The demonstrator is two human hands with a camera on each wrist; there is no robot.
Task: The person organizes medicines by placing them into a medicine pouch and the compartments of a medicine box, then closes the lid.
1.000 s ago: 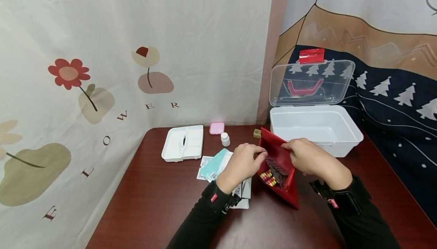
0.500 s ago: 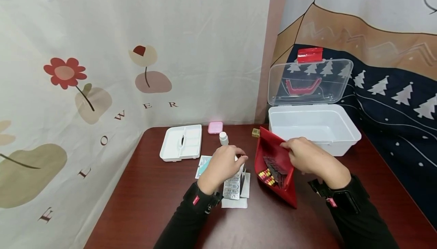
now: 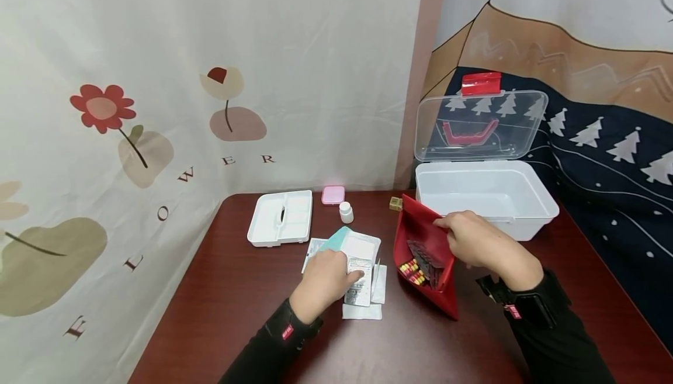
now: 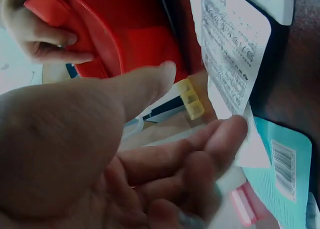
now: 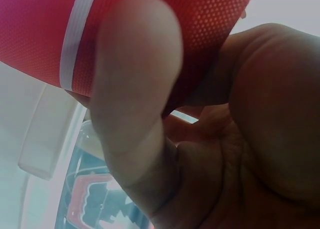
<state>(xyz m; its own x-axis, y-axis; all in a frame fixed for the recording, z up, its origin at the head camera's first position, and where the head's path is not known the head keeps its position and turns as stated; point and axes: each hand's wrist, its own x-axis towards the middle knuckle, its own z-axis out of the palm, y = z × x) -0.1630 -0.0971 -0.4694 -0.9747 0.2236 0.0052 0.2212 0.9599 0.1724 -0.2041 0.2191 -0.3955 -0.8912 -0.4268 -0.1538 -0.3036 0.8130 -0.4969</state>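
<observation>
My right hand [image 3: 468,238] pinches the rim of a red zip pouch [image 3: 444,293], holding its mouth apart; its red fabric [image 5: 210,19] lies against the fingers in the right wrist view. Inside the pouch sit red-and-yellow capsules [image 3: 412,272] and a dark crinkled packet [image 3: 425,261]. Left of it, my left hand [image 3: 323,282] is over a pile of flat packets. The left wrist view shows its thumb apart from its fingers, and a fingertip at the edge of a white printed packet [image 4: 235,44]. A teal packet [image 4: 287,164] lies beside that one.
A white box [image 3: 484,191] with a raised clear lid [image 3: 478,138] stands behind the pouch. At the back left are a white compartment tray [image 3: 294,208], a pink case [image 3: 333,195] and a white bottle [image 3: 346,213]. A small yellowish box [image 3: 396,203] sits by the pouch.
My left hand has left the pouch's mouth and moved left and down onto the packet pile, holding nothing on the way. The right hand keeps its grip on the pouch.
</observation>
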